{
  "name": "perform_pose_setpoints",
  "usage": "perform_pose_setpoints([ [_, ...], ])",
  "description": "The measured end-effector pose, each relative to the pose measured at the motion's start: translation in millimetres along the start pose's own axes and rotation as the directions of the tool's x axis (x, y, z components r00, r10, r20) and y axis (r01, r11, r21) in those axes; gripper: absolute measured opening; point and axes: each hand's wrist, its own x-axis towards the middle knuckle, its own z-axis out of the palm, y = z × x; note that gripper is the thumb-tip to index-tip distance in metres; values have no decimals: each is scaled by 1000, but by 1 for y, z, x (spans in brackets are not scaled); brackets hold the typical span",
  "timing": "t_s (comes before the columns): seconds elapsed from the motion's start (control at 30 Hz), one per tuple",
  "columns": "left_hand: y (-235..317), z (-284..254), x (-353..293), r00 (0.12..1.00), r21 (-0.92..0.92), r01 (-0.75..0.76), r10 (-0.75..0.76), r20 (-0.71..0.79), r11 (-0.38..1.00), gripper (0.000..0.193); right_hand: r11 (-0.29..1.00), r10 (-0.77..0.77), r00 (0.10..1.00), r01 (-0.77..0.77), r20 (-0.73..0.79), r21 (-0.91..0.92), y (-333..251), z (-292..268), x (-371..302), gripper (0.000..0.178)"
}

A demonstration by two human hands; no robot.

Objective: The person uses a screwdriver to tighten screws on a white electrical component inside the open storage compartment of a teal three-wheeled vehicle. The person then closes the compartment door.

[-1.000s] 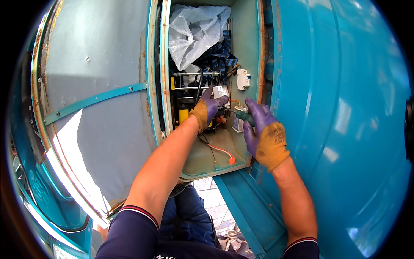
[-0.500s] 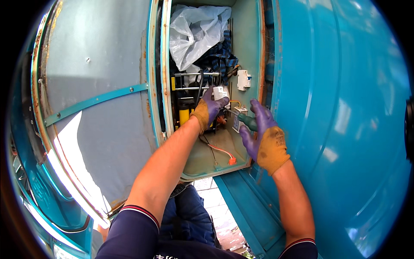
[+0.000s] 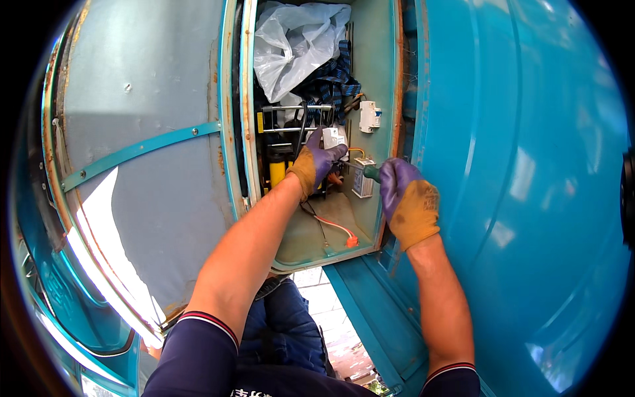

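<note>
You grip 1 boxy white circuit breaker [image 3: 335,137] inside the cabinet [image 3: 378,73]; your green-handled screwdriver [image 3: 372,173] points left from near the cabinet's right edge.

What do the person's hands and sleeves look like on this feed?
The left hand and right hand wear matching gloves: purple over the fingers, mustard-yellow toward the wrist, with dark smudges. The right glove bears a small dark printed marking. The short navy sleeves end in red-and-white trim, leaving the forearms bare.
</note>
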Motion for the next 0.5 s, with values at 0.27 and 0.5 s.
perform_pose_setpoints([
  [0.27, 3, -1, -3, 1000, 55, -22, 21, 11, 998, 68, 998, -58, 998, 58, 12, 14, -10, -2, -9, 38],
  [0.5, -2, -7, 2, 997, 122, -77, 75, 22, 990, 71, 960, -264, 957, 273, -122, 61, -10, 6, -19, 51],
])
